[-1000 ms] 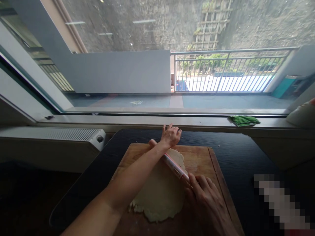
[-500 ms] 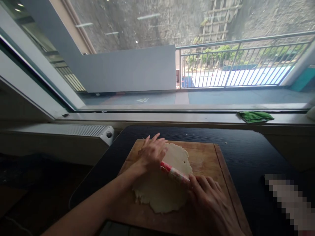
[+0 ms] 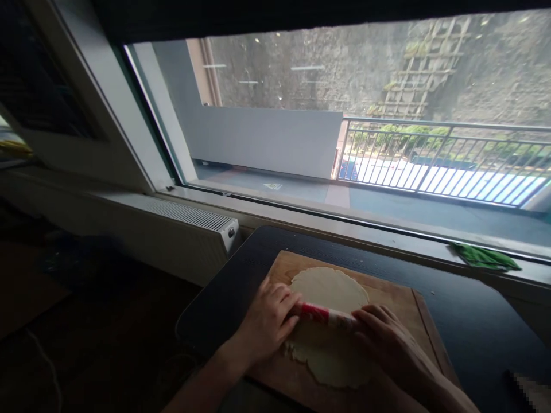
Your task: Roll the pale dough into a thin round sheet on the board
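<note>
A flat, rolled-out sheet of pale dough [image 3: 330, 287] with ragged edges lies on a wooden board [image 3: 400, 287]. Across its middle rests a red and white roller [image 3: 325, 315], tube-shaped. My left hand [image 3: 271, 315] is closed on the roller's left end, thumb below and fingers above. At the right end, my right hand [image 3: 385, 338] is closed over the roller and covers part of the dough's right side.
Under the board is a dark table [image 3: 469, 310]. A green cloth [image 3: 486, 256] lies on the window sill [image 3: 327, 228] behind it. To the left stands a white radiator [image 3: 185, 229]. A blurred-out object [image 3: 531, 393] sits at the lower right.
My left hand has come down from over the dough and closed on the roller's left end. The roller now lies more nearly level. The view has shifted and tilted.
</note>
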Action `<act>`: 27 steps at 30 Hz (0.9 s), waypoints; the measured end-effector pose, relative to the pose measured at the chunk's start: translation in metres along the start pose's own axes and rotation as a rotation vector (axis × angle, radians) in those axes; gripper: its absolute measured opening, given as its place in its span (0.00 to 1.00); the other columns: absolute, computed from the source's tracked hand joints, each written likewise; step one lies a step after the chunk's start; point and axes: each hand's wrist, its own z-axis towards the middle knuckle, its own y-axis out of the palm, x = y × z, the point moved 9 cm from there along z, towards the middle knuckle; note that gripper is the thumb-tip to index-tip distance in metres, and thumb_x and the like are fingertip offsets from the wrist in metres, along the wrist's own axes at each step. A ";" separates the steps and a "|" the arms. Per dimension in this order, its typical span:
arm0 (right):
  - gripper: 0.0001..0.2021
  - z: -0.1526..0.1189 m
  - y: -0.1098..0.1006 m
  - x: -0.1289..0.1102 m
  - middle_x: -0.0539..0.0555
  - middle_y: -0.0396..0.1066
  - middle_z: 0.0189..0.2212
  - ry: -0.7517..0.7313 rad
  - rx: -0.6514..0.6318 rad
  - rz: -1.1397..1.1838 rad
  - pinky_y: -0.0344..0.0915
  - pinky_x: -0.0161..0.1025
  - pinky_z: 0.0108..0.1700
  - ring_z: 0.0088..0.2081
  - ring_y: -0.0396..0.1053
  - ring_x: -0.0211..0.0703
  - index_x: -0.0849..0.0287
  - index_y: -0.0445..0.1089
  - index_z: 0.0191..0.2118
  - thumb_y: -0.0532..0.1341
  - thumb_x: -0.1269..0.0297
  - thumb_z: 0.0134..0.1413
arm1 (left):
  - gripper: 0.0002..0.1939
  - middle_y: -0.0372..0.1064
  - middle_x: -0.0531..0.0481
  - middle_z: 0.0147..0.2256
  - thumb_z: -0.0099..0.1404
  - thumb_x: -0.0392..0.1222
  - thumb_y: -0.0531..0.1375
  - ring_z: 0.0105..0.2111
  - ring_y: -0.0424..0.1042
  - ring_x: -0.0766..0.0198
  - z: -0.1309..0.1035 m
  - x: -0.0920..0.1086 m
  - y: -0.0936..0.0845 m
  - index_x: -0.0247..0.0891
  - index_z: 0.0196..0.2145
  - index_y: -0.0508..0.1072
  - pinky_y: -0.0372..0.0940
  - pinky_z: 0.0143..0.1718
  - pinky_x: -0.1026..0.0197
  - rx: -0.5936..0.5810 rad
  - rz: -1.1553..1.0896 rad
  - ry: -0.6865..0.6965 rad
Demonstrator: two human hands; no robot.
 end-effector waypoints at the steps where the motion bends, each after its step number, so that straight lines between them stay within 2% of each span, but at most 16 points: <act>1: 0.09 0.018 0.003 -0.005 0.50 0.67 0.37 -0.017 0.000 -0.004 0.62 0.38 0.42 0.39 0.64 0.38 0.50 0.68 0.39 0.51 0.59 0.60 | 0.18 0.67 0.51 0.43 0.62 0.40 0.53 0.47 0.63 0.61 -0.016 -0.010 -0.006 0.45 0.50 0.66 0.45 0.58 0.46 0.013 0.034 -0.048; 3: 0.12 0.062 0.009 -0.014 0.50 0.66 0.38 -0.025 0.033 -0.050 0.60 0.41 0.45 0.41 0.63 0.39 0.51 0.68 0.39 0.48 0.59 0.61 | 0.19 0.67 0.51 0.42 0.61 0.36 0.54 0.45 0.64 0.61 -0.042 -0.029 -0.016 0.45 0.50 0.65 0.47 0.57 0.44 0.066 0.105 -0.145; 5: 0.15 0.111 0.017 -0.019 0.52 0.65 0.43 0.007 0.078 -0.114 0.58 0.43 0.47 0.44 0.62 0.41 0.52 0.67 0.44 0.46 0.58 0.62 | 0.19 0.67 0.50 0.41 0.61 0.36 0.54 0.44 0.64 0.60 -0.060 -0.037 -0.021 0.44 0.51 0.65 0.48 0.56 0.44 0.125 0.165 -0.217; 7: 0.17 0.155 0.027 -0.019 0.54 0.64 0.47 0.065 0.091 -0.154 0.57 0.44 0.49 0.47 0.60 0.42 0.53 0.65 0.49 0.46 0.56 0.62 | 0.18 0.68 0.50 0.39 0.61 0.36 0.53 0.42 0.65 0.60 -0.071 -0.038 -0.023 0.42 0.50 0.66 0.48 0.55 0.43 0.175 0.198 -0.271; 9: 0.20 0.182 0.036 -0.019 0.56 0.62 0.49 0.096 0.078 -0.175 0.56 0.44 0.50 0.50 0.59 0.44 0.56 0.63 0.52 0.45 0.54 0.61 | 0.18 0.69 0.51 0.37 0.61 0.37 0.54 0.39 0.66 0.61 -0.078 -0.035 -0.022 0.42 0.50 0.66 0.48 0.55 0.43 0.211 0.194 -0.305; 11: 0.21 0.183 0.040 -0.025 0.56 0.60 0.51 0.058 0.076 -0.186 0.55 0.44 0.52 0.53 0.57 0.44 0.57 0.61 0.54 0.44 0.54 0.62 | 0.19 0.69 0.52 0.35 0.59 0.37 0.56 0.38 0.66 0.61 -0.082 -0.032 -0.021 0.44 0.50 0.66 0.49 0.55 0.43 0.237 0.171 -0.317; 14: 0.20 0.144 0.039 -0.037 0.55 0.58 0.54 -0.103 0.076 -0.208 0.52 0.45 0.56 0.57 0.52 0.44 0.56 0.58 0.56 0.45 0.57 0.62 | 0.23 0.68 0.55 0.34 0.56 0.38 0.58 0.36 0.66 0.62 -0.086 -0.027 -0.016 0.49 0.51 0.64 0.49 0.54 0.44 0.251 0.123 -0.254; 15: 0.20 0.128 0.041 -0.040 0.54 0.58 0.55 -0.157 0.038 -0.221 0.51 0.46 0.57 0.59 0.49 0.44 0.55 0.57 0.57 0.46 0.58 0.62 | 0.25 0.67 0.55 0.33 0.56 0.38 0.58 0.35 0.66 0.63 -0.088 -0.025 -0.013 0.49 0.51 0.64 0.49 0.54 0.44 0.257 0.108 -0.219; 17: 0.21 0.102 0.039 -0.038 0.54 0.57 0.56 -0.195 0.024 -0.244 0.50 0.48 0.58 0.60 0.47 0.45 0.55 0.55 0.58 0.48 0.59 0.61 | 0.26 0.67 0.55 0.32 0.55 0.38 0.58 0.36 0.65 0.62 -0.090 -0.024 -0.010 0.49 0.53 0.62 0.47 0.55 0.44 0.270 0.086 -0.174; 19: 0.21 0.099 0.040 -0.036 0.54 0.57 0.56 -0.194 0.014 -0.255 0.49 0.49 0.58 0.60 0.46 0.46 0.55 0.54 0.59 0.48 0.59 0.60 | 0.25 0.67 0.53 0.33 0.56 0.39 0.57 0.36 0.65 0.61 -0.092 -0.026 -0.010 0.47 0.53 0.62 0.47 0.55 0.43 0.298 0.076 -0.186; 21: 0.21 0.122 0.045 -0.038 0.54 0.59 0.55 -0.175 0.017 -0.237 0.49 0.50 0.57 0.60 0.47 0.47 0.55 0.54 0.58 0.47 0.59 0.61 | 0.24 0.67 0.52 0.33 0.57 0.40 0.56 0.36 0.65 0.61 -0.094 -0.030 -0.014 0.46 0.53 0.63 0.48 0.55 0.44 0.331 0.076 -0.217; 25: 0.20 0.207 0.068 -0.053 0.54 0.68 0.45 -0.076 0.030 -0.180 0.52 0.49 0.54 0.56 0.54 0.46 0.56 0.58 0.55 0.45 0.56 0.61 | 0.23 0.67 0.51 0.35 0.59 0.39 0.55 0.36 0.65 0.62 -0.099 -0.040 -0.022 0.45 0.53 0.62 0.51 0.54 0.46 0.336 0.118 -0.309; 27: 0.20 0.240 0.080 -0.065 0.56 0.69 0.43 -0.054 0.023 -0.194 0.53 0.47 0.53 0.54 0.57 0.46 0.59 0.60 0.54 0.47 0.56 0.60 | 0.24 0.67 0.51 0.36 0.59 0.38 0.55 0.37 0.65 0.62 -0.102 -0.045 -0.022 0.45 0.54 0.62 0.50 0.54 0.45 0.309 0.142 -0.355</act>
